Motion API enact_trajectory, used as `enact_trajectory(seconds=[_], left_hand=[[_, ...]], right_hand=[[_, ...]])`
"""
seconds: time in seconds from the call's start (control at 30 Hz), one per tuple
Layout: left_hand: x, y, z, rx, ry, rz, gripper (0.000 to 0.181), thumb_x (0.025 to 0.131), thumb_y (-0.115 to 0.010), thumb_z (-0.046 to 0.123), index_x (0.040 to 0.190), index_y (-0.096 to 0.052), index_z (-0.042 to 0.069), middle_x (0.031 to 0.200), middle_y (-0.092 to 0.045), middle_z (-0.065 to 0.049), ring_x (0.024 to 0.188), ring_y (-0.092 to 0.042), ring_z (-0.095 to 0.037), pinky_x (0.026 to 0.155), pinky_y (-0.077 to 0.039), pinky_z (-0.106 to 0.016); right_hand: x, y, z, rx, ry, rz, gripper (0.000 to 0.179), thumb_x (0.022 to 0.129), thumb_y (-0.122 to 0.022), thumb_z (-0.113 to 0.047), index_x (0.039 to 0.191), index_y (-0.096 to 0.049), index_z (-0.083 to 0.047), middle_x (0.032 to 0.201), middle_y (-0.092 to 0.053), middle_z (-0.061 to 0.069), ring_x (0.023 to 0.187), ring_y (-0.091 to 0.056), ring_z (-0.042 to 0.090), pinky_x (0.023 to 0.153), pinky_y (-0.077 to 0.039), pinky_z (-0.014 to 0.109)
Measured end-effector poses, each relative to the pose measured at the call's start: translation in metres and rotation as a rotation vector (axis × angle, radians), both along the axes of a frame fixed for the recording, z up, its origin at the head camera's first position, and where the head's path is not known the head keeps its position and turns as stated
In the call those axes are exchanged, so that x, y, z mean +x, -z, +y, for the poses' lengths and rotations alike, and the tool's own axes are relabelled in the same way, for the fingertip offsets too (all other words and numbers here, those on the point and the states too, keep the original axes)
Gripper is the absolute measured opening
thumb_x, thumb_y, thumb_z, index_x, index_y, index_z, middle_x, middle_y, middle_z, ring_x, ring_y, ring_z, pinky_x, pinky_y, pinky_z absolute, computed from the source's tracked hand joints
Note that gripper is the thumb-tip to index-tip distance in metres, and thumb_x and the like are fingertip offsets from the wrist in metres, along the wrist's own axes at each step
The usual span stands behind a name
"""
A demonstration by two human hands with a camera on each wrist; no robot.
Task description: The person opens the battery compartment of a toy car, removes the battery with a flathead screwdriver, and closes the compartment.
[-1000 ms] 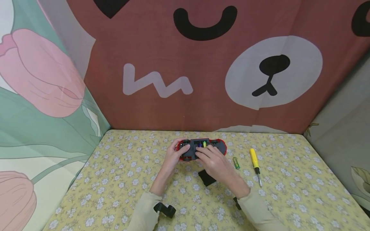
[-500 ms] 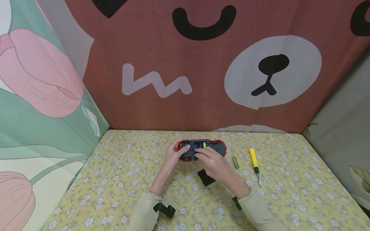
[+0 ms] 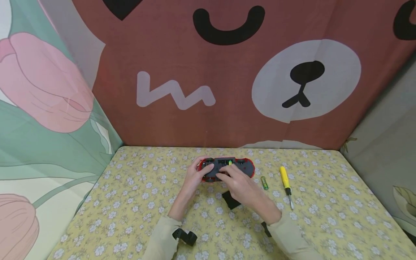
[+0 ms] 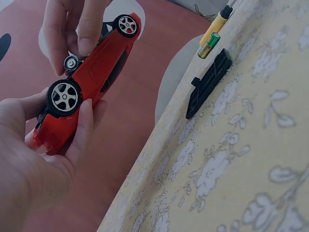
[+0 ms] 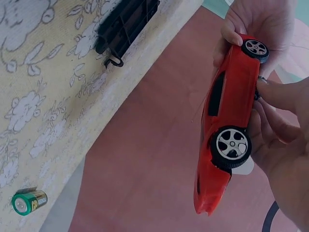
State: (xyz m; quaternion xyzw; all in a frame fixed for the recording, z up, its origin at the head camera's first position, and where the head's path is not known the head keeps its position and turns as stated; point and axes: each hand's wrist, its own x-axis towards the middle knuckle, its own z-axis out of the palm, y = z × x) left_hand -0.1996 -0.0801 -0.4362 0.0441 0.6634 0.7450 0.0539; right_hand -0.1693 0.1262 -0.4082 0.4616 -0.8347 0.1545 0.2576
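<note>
Head view: the left hand (image 3: 195,172) grips a red plastic toy car (image 3: 247,168), dark underside showing, above the far side of a yellow flower-patterned table (image 3: 130,202); the right hand (image 3: 238,181) bends its fingers at the open bay, any hold hidden. Firm bracing and light fingertips should serve.

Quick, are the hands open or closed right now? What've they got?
Left hand: closed, holding the red toy car.
Right hand: closed, pinching a small round piece at the car's underside; exactly what, I can't tell.
</note>
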Motion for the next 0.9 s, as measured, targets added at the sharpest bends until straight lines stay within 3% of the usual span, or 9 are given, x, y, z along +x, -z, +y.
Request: enact_trajectory(seconds=[0.2,0.4,0.5,0.6,0.67,0.9], left_hand=[[0.0007,-0.0004,0.0009,0.002,0.006,-0.001,0.039,0.100,-0.072,0.022,0.137,-0.063,0.013,0.119,-0.068,-0.016,0.084,-0.074,-0.024,0.075,-0.061,-0.064],[0.0015,-0.0015,0.0018,0.014,0.011,0.005,0.039,0.100,-0.071,0.021,0.138,-0.062,0.012,0.117,-0.069,-0.016,0.084,-0.074,-0.023,0.075,-0.060,-0.065],[0.0013,-0.0016,0.0021,0.012,0.007,0.008,0.039,0.100,-0.071,0.021,0.137,-0.062,0.011,0.117,-0.069,-0.016,0.085,-0.074,-0.023,0.074,-0.060,-0.065],[0.0010,-0.0011,0.0023,0.010,0.001,0.010,0.039,0.100,-0.071,0.020,0.137,-0.062,0.011,0.118,-0.069,-0.016,0.085,-0.074,-0.024,0.074,-0.060,-0.067],[0.0008,-0.0009,0.0023,0.011,-0.002,0.011,0.039,0.100,-0.070,0.020,0.137,-0.062,0.011,0.120,-0.068,-0.016,0.085,-0.074,-0.025,0.075,-0.059,-0.068],[0.0005,-0.0013,0.0013,0.009,-0.009,-0.001,0.042,0.100,-0.071,0.024,0.139,-0.061,0.011,0.123,-0.066,-0.018,0.084,-0.073,-0.025,0.075,-0.060,-0.066]], right_hand=[[0.0006,0.0016,0.0003,0.006,0.004,0.021,0.034,0.083,-0.081,0.011,0.114,-0.073,-0.002,0.114,-0.062,0.012,0.098,-0.057,0.025,0.082,-0.056,0.033],[-0.0006,0.0013,-0.0009,-0.054,-0.004,0.083,0.038,0.080,-0.087,0.003,0.114,-0.070,-0.002,0.115,-0.064,0.010,0.100,-0.059,0.025,0.087,-0.057,0.035],[-0.0008,-0.0009,-0.0021,-0.124,-0.016,0.091,0.032,0.087,-0.083,-0.002,0.115,-0.069,0.001,0.115,-0.066,0.012,0.103,-0.063,0.026,0.089,-0.059,0.035],[-0.0003,-0.0032,-0.0030,-0.217,-0.029,0.078,0.020,0.102,-0.067,-0.012,0.116,-0.068,0.003,0.112,-0.068,0.013,0.103,-0.067,0.026,0.084,-0.061,0.035],[-0.0003,-0.0047,-0.0036,-0.282,-0.035,0.071,0.028,0.108,-0.054,-0.020,0.115,-0.067,0.004,0.109,-0.069,0.014,0.098,-0.069,0.026,0.078,-0.062,0.035],[-0.0030,-0.0080,0.0004,-0.477,-0.004,0.036,0.038,0.108,-0.053,-0.028,0.113,-0.069,0.005,0.096,-0.070,0.014,0.072,-0.065,0.019,0.058,-0.055,0.027]])
